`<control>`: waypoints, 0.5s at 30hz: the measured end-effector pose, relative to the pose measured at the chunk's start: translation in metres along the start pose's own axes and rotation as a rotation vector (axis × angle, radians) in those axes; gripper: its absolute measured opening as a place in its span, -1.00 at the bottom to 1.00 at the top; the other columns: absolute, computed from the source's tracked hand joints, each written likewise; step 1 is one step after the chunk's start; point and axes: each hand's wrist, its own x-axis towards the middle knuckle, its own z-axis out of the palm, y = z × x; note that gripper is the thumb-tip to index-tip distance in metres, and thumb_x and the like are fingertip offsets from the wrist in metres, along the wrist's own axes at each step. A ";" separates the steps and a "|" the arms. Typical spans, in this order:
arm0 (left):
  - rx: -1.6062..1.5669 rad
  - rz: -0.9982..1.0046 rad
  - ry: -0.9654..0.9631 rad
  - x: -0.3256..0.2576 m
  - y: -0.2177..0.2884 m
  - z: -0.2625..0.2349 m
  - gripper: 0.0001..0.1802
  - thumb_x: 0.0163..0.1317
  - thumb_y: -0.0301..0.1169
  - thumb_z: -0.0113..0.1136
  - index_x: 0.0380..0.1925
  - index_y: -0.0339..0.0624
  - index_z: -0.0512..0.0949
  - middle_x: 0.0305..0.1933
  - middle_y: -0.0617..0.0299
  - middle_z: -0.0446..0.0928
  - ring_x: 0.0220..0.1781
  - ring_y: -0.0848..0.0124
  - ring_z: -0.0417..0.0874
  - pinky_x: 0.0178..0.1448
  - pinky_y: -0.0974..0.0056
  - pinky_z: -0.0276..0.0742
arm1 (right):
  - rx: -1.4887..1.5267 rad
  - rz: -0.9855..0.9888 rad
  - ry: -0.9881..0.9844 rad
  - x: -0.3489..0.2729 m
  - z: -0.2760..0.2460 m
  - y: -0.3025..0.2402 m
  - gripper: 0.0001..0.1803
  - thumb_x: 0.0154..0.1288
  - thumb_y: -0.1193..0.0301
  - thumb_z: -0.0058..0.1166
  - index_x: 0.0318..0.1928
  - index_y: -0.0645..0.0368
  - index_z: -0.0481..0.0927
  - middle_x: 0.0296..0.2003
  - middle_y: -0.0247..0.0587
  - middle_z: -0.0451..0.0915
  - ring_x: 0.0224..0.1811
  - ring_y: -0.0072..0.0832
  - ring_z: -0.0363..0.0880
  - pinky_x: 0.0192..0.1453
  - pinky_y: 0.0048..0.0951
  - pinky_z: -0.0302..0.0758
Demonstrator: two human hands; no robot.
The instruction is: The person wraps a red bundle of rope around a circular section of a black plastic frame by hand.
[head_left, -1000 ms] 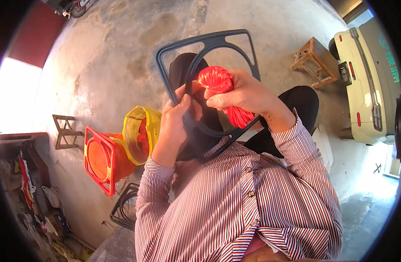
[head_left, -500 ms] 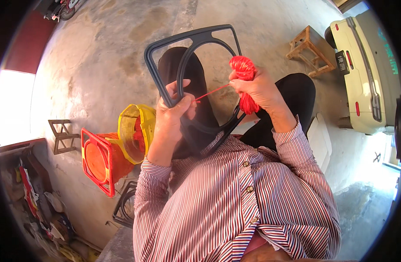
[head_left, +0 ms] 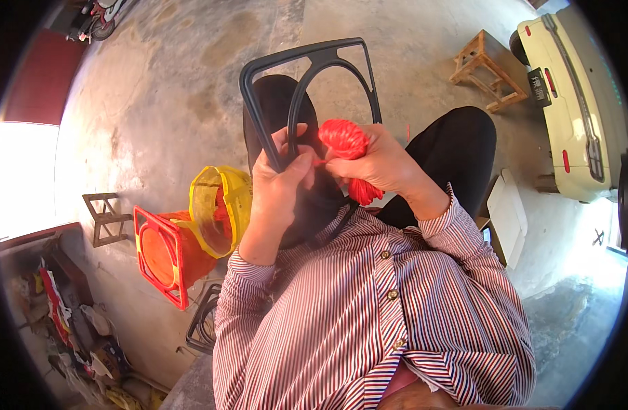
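A black plastic frame (head_left: 254, 102) with a rounded inner ring stands tilted over my lap. My left hand (head_left: 275, 195) is closed around its left side, near the lower end of the outer bar. Bundled in my right hand (head_left: 388, 164) is a hank of shiny red cord (head_left: 344, 139), which shows above and below the fingers. Close beside the left thumb, the right fingertips meet a short stretch of red strand at the ring. The hank and hands hide the lower part of the ring.
At my left, an orange stool-like plastic piece (head_left: 165, 249) lies against a yellow basket (head_left: 242, 212) holding red cord. Beyond stands a small dark stool (head_left: 107, 220). A wooden stool (head_left: 483, 72) and a pale vehicle (head_left: 567, 102) are at the right. A white box flap (head_left: 508, 217) is by my right elbow.
My right hand has moved left and slightly down with the hank, right up to my left hand. The taut strand between the hands has shortened. The black frame shifted slightly right.
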 end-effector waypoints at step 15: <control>-0.060 0.056 0.055 -0.007 -0.009 -0.005 -0.56 0.27 -0.48 0.26 0.13 -0.39 0.49 -0.20 0.26 0.57 -0.28 0.53 0.54 -0.11 0.43 0.48 | 0.337 0.048 0.037 0.004 0.027 0.011 -0.87 0.17 0.53 0.22 -0.25 0.29 0.64 -0.42 -0.26 0.65 -0.41 -0.58 0.60 -0.27 -0.54 0.53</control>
